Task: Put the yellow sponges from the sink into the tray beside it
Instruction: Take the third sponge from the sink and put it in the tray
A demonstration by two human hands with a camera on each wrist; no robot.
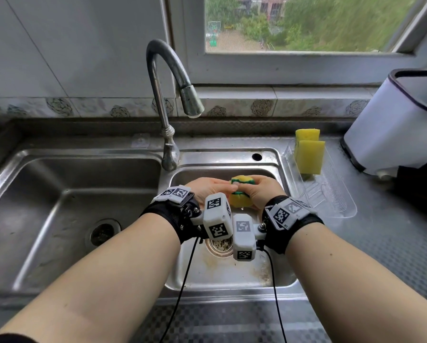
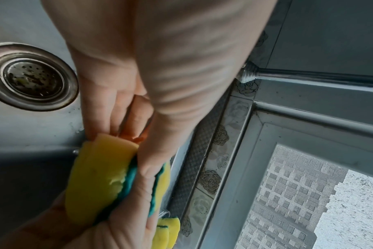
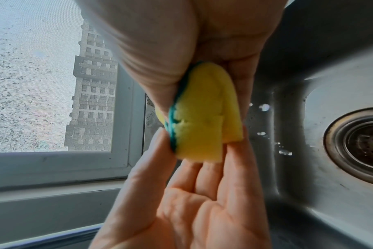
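Observation:
A yellow sponge (image 1: pixel 240 194) with a green scrub layer is folded and squeezed between both hands above the right sink basin (image 1: pixel 232 273). My left hand (image 1: pixel 228 188) pinches its left side, thumb on the green layer. My right hand (image 1: pixel 253 189) grips its right side. The left wrist view shows the folded sponge (image 2: pixel 100 176) under my left thumb. In the right wrist view the sponge (image 3: pixel 204 118) sits between my right palm and the left hand's fingers (image 3: pixel 204 175). Two more yellow sponges (image 1: pixel 309 157) stand upright in the clear tray (image 1: pixel 331 201) to the right of the sink.
The curved faucet (image 1: pixel 167 95) rises behind the hands, its head above the right basin. The drain strainer (image 1: pixel 219 243) lies below the wrists. A larger left basin (image 1: pixel 71 206) is alongside. A white container (image 1: pixel 393 125) stands just right of the tray.

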